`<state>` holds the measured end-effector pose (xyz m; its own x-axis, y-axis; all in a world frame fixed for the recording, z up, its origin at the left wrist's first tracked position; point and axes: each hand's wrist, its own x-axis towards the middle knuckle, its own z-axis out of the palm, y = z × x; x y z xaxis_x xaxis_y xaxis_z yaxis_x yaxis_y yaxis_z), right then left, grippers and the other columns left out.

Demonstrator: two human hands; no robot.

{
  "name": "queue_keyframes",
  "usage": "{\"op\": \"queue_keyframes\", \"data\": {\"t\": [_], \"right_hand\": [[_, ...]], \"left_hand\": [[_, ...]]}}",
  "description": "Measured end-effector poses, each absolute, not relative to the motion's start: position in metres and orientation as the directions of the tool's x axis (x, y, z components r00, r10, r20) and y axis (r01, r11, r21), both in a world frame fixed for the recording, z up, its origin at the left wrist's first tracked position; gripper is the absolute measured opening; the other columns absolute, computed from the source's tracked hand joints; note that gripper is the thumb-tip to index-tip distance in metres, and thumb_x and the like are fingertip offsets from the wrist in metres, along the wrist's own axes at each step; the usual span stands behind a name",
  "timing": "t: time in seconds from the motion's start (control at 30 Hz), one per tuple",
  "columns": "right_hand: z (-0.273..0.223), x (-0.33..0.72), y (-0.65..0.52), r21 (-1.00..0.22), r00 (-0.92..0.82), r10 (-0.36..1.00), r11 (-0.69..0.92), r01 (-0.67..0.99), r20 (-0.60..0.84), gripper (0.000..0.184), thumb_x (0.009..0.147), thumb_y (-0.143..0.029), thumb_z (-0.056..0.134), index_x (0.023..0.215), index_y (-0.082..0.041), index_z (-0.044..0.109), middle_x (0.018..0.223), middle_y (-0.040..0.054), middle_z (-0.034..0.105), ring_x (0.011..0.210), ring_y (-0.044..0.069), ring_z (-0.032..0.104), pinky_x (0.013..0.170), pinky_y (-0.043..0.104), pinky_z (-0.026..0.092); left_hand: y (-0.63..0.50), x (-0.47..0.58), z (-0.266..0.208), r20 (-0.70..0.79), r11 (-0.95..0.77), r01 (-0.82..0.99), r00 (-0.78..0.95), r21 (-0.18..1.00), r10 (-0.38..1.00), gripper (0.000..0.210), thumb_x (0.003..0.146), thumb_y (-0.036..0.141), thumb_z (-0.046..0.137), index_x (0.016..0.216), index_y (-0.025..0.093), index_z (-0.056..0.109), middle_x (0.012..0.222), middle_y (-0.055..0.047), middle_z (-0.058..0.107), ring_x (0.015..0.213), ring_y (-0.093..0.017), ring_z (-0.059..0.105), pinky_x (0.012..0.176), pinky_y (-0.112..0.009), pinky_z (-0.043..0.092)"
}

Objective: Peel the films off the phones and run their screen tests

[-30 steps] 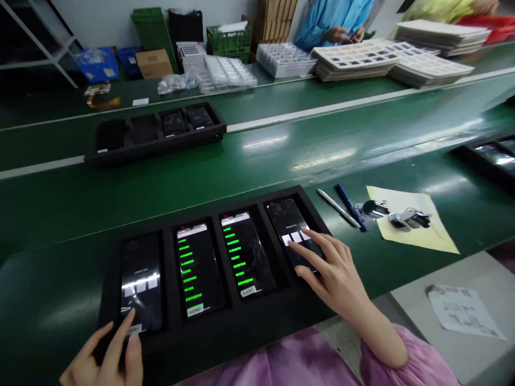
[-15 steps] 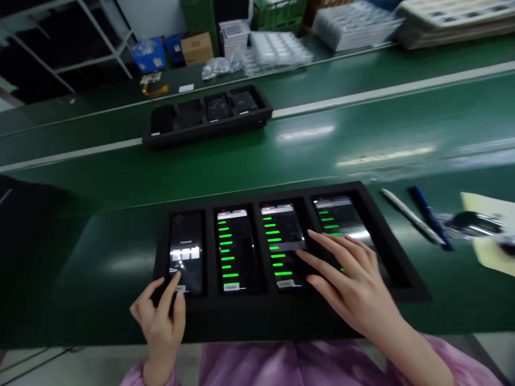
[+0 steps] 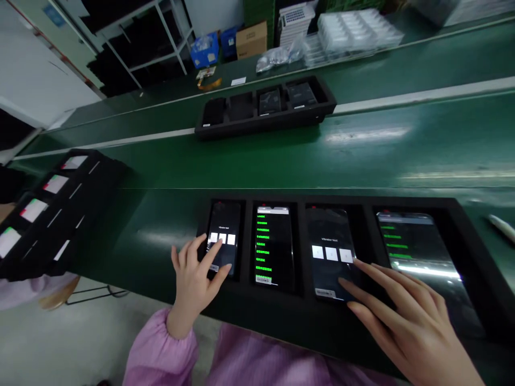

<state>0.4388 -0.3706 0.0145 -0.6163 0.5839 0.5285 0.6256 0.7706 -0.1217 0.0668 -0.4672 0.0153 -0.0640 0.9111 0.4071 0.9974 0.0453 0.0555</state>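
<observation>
A black foam tray [image 3: 301, 292] with several smartphones lies on the green bench before me. My left hand [image 3: 195, 279] is open over the leftmost phone [image 3: 225, 220], its index fingertip at the white boxes under "Vibrator test". Beside that, the second phone [image 3: 276, 241] shows a list of green lines. My right hand [image 3: 414, 316], fingers spread, reaches over the third phone [image 3: 330, 279], which also displays "Vibrator test" and white boxes. Its fingertips are at that screen's right edge and lower part. The rightmost phone [image 3: 418, 236], partly hidden by this hand, has green lines and glare.
Another black tray [image 3: 261, 126] with dark devices stands across the bench. Stacked black trays [image 3: 80, 198] with lit phones are at left. Farther back are clear plastic trays [image 3: 358, 29], a cardboard box [image 3: 251, 40] and a blue bin [image 3: 205, 51]. A white pen [image 3: 502, 228] lies at right.
The view has swung left, bringing the stacked trays into sight. The third phone's green list has given way to "Vibrator test" boxes. My left index finger has moved up its screen to the boxes.
</observation>
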Motion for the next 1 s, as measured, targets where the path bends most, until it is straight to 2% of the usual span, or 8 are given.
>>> {"op": "queue_keyframes", "data": {"t": [0.07, 0.2, 0.37, 0.47, 0.63, 0.8, 1.0], "right_hand": [[0.014, 0.439, -0.371, -0.116, -0.616, 0.582, 0.770, 0.628, 0.531, 0.027, 0.109, -0.032, 0.048, 0.121, -0.019, 0.069, 0.135, 0.0182, 0.063, 0.118, 0.037, 0.060, 0.095, 0.054, 0.044], [0.011, 0.439, -0.372, -0.110, -0.613, 0.583, 0.766, 0.633, 0.533, 0.026, 0.109, -0.031, 0.051, 0.120, -0.019, 0.071, 0.136, 0.0171, 0.064, 0.120, 0.035, 0.060, 0.096, 0.053, 0.044], [0.010, 0.440, -0.372, -0.118, -0.604, 0.593, 0.759, 0.641, 0.533, 0.025, 0.108, -0.029, 0.054, 0.118, -0.018, 0.074, 0.138, 0.0169, 0.064, 0.123, 0.036, 0.060, 0.099, 0.053, 0.044], [0.011, 0.440, -0.373, -0.120, -0.587, 0.599, 0.748, 0.652, 0.544, 0.025, 0.107, -0.029, 0.055, 0.116, -0.018, 0.076, 0.137, 0.0166, 0.065, 0.123, 0.036, 0.060, 0.101, 0.053, 0.045], [0.010, 0.440, -0.374, -0.127, -0.570, 0.595, 0.747, 0.653, 0.567, 0.025, 0.106, -0.030, 0.056, 0.113, -0.018, 0.077, 0.138, 0.0163, 0.065, 0.123, 0.035, 0.061, 0.100, 0.051, 0.046], [0.010, 0.439, -0.373, -0.134, -0.562, 0.602, 0.740, 0.659, 0.567, 0.023, 0.106, -0.029, 0.057, 0.115, -0.019, 0.076, 0.137, 0.0156, 0.066, 0.124, 0.034, 0.061, 0.099, 0.051, 0.046], [0.011, 0.439, -0.373, -0.117, -0.584, 0.589, 0.753, 0.648, 0.559, 0.021, 0.106, -0.027, 0.057, 0.116, -0.017, 0.073, 0.138, 0.0174, 0.064, 0.123, 0.035, 0.059, 0.097, 0.052, 0.046]], "left_hand": [[-0.463, 0.071, 0.020, 0.378, 0.064, 0.997, -0.073, 0.036, 0.923, 0.041, 0.102, 0.051, 0.058, 0.135, 0.029, 0.070, 0.147, -0.014, 0.057, 0.137, -0.038, 0.050, 0.122, -0.068, 0.019], [-0.457, 0.096, 0.026, 0.424, 0.000, 0.994, -0.048, 0.113, 0.904, 0.055, 0.101, 0.064, 0.054, 0.134, 0.023, 0.068, 0.139, -0.015, 0.061, 0.136, -0.035, 0.051, 0.126, -0.064, 0.017], [-0.437, 0.133, 0.028, 0.324, -0.083, 0.983, 0.026, 0.163, 0.946, 0.057, 0.100, 0.071, 0.049, 0.142, 0.034, 0.065, 0.151, -0.010, 0.058, 0.143, -0.034, 0.046, 0.128, -0.068, 0.004], [-0.432, 0.137, 0.027, 0.290, -0.079, 0.986, 0.034, 0.147, 0.957, 0.057, 0.099, 0.071, 0.050, 0.141, 0.036, 0.065, 0.154, -0.009, 0.055, 0.146, -0.035, 0.042, 0.127, -0.070, -0.002], [-0.446, 0.132, 0.023, 0.359, -0.112, 0.983, 0.054, 0.143, 0.932, 0.053, 0.102, 0.064, 0.053, 0.140, 0.030, 0.067, 0.147, -0.011, 0.060, 0.144, -0.031, 0.045, 0.132, -0.061, 0.002], [-0.458, 0.139, 0.021, 0.394, -0.135, 0.974, 0.055, 0.180, 0.917, 0.047, 0.104, 0.059, 0.051, 0.134, 0.030, 0.071, 0.141, -0.009, 0.064, 0.139, -0.028, 0.050, 0.134, -0.054, 0.002], [-0.458, 0.144, 0.019, 0.353, -0.180, 0.981, 0.144, 0.072, 0.925, 0.052, 0.104, 0.061, 0.050, 0.141, 0.030, 0.068, 0.145, -0.010, 0.061, 0.141, -0.029, 0.047, 0.133, -0.056, -0.002]]}}
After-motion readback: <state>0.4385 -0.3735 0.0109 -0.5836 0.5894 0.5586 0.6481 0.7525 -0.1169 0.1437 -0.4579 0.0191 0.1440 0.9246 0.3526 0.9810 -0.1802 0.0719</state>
